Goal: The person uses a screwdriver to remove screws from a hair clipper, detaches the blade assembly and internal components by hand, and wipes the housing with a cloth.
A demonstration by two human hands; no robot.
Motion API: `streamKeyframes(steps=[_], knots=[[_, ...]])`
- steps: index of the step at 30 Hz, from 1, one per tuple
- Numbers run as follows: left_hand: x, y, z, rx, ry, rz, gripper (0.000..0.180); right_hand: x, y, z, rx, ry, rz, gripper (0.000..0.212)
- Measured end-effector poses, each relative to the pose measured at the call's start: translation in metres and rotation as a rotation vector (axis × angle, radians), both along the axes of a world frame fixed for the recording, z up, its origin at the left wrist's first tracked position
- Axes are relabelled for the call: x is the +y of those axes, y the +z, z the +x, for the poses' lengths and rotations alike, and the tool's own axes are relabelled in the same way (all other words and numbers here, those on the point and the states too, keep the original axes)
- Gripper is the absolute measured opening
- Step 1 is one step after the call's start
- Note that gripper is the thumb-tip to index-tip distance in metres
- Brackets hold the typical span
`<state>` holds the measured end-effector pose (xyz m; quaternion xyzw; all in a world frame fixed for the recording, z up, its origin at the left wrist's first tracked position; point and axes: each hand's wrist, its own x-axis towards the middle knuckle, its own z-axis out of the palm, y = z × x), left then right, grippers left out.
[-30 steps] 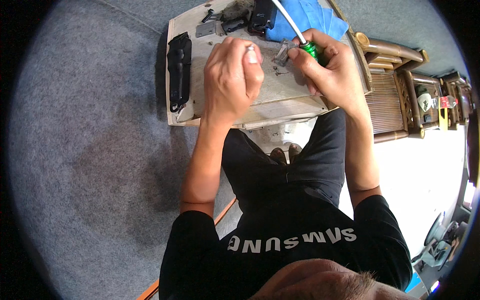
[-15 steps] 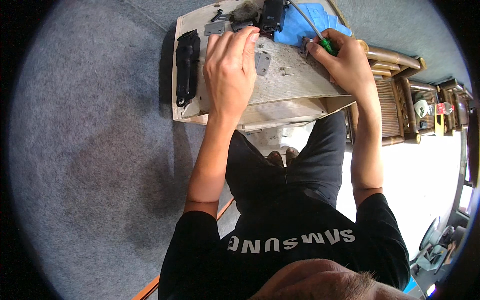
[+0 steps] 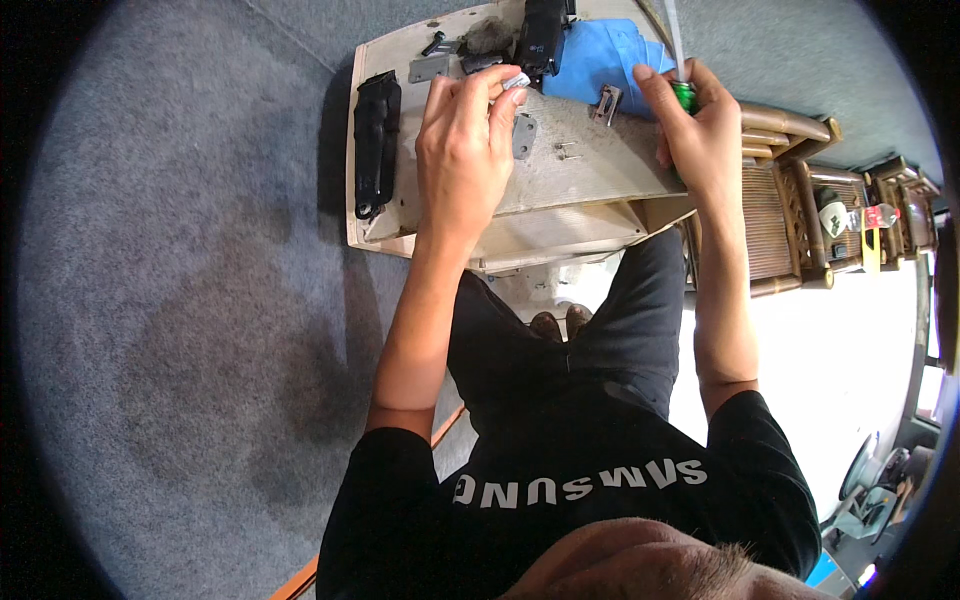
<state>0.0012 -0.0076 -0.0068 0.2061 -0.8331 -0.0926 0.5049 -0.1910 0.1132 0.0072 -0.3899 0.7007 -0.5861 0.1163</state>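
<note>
My left hand (image 3: 465,140) is raised over the bench top, pinching a small whitish piece (image 3: 516,81) between thumb and fingertips. My right hand (image 3: 700,125) is closed round the green handle (image 3: 684,96) of a screwdriver, its shaft (image 3: 675,35) pointing away from me; the thumb is stretched out to the left. Left of that thumb lies a small forked metal part (image 3: 606,104), at the near edge of a blue cloth (image 3: 600,60). Below my left fingertips is a grey metal plate with holes (image 3: 524,137). Two small pins or screws (image 3: 567,151) lie between the hands.
A black hair clipper body (image 3: 376,145) lies along the left edge of the wooden bench top (image 3: 590,185). At the back are a black housing (image 3: 543,38), another grey plate (image 3: 429,69), a clump of hair (image 3: 489,36) and a small black part (image 3: 434,43). Bamboo furniture (image 3: 770,215) stands right.
My right hand has moved right and let go of the small forked metal part, which now lies by the cloth. The screwdriver has swung more upright. The whitish piece now shows in my left fingers.
</note>
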Motion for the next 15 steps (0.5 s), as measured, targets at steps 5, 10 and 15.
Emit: streamKeyframes(steps=[5,10,15], knots=[[0.003,0.005,0.001,-0.062,0.001,-0.018,0.015,0.000,0.007,-0.026,0.188,-0.155,-0.065,0.045],[0.004,0.011,-0.002,-0.141,-0.051,-0.093,0.014,-0.018,0.013,-0.064,0.453,-0.071,0.199,0.065],[-0.011,0.010,-0.010,-0.009,-0.093,-0.097,0.012,-0.043,0.000,-0.072,0.502,0.025,0.314,0.088]])
